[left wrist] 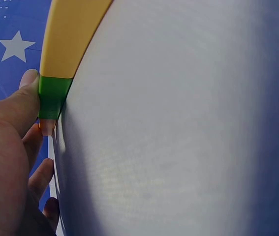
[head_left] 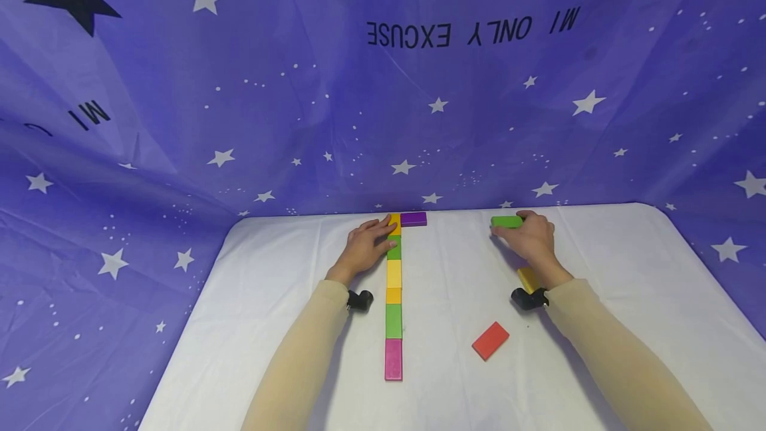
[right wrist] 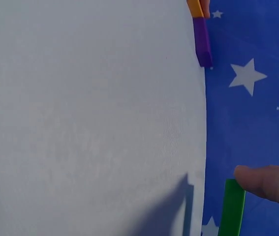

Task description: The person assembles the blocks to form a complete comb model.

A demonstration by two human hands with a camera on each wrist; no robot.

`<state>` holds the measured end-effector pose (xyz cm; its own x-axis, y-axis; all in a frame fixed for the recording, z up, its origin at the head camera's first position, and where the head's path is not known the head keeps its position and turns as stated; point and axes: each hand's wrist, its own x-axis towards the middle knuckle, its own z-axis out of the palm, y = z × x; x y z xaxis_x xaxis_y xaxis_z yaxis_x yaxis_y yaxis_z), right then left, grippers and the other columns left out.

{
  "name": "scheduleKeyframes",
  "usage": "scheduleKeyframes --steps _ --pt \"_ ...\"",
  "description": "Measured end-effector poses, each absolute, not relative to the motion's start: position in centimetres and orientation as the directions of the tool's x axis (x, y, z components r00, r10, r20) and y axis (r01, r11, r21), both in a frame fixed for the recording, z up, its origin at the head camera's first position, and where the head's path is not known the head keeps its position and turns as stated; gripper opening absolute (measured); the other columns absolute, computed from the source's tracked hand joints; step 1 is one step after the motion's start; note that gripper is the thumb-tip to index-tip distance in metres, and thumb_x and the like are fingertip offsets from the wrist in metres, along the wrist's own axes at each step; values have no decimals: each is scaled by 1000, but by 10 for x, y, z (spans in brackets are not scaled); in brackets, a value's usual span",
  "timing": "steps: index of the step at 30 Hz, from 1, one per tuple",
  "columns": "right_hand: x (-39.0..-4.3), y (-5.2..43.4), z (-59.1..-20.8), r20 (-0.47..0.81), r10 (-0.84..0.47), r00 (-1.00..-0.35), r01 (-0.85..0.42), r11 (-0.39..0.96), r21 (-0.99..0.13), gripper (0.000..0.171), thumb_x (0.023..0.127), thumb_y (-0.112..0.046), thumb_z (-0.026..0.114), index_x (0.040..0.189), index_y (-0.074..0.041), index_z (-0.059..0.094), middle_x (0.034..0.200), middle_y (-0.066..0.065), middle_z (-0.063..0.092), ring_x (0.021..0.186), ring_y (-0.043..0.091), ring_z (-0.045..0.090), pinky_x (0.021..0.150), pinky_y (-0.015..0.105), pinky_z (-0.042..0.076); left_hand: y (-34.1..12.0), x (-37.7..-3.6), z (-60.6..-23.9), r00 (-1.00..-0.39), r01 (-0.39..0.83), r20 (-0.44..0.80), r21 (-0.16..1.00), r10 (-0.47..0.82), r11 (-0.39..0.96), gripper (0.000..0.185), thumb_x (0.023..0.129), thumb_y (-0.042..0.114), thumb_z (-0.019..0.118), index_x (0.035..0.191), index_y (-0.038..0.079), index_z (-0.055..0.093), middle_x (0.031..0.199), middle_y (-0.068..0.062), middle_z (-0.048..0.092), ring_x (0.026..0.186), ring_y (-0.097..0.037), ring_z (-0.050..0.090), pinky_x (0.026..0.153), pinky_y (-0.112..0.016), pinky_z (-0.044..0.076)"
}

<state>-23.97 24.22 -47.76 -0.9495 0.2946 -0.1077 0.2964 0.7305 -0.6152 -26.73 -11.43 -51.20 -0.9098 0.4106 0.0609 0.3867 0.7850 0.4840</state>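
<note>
A straight line of flat coloured blocks [head_left: 393,298] runs away from me on the white table [head_left: 269,324]: pink nearest, then green, orange, yellow, green, with a purple block [head_left: 413,219] turned sideways at the far end. My left hand [head_left: 366,245] rests on the far end of the line, its thumb against a green block [left wrist: 53,97]. My right hand [head_left: 529,235] pinches a separate green block [head_left: 506,221] near the table's far edge; its fingertip [right wrist: 257,179] presses that block [right wrist: 232,209]. A yellow block [head_left: 529,279] lies partly hidden under my right wrist.
A red block [head_left: 490,340] lies loose on the table between my forearms. A purple star-printed cloth [head_left: 299,98] hangs behind and to both sides of the table. The table's far edge runs just beyond both hands.
</note>
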Motion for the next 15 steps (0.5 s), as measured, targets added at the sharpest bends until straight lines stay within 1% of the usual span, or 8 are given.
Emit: scheduleKeyframes --steps 6,10,15 --pt "-235 231 -473 -83 279 -957 266 724 -637 84 74 -48 70 134 3 43 115 27 50 106 42 37 77 46 37 -114 -266 -510 -907 395 71 489 416 778 48 93 40 53 137 22 46 149 8 31 136 -17 25 106 -46 15" --pt "-235 223 -472 -81 275 -958 260 716 -647 84 74 -50 70 135 1 43 116 25 51 107 41 38 79 47 39 -114 -265 -510 -903 404 84 495 420 769 48 93 39 54 136 20 47 148 5 32 136 -20 26 106 -47 16" --pt "-233 211 -473 -70 267 -961 245 711 -659 81 73 -50 71 133 -1 46 116 23 53 106 39 40 80 47 40 -114 -265 -509 -903 406 89 501 421 765 47 93 39 54 136 20 48 148 5 33 136 -19 26 106 -47 16"
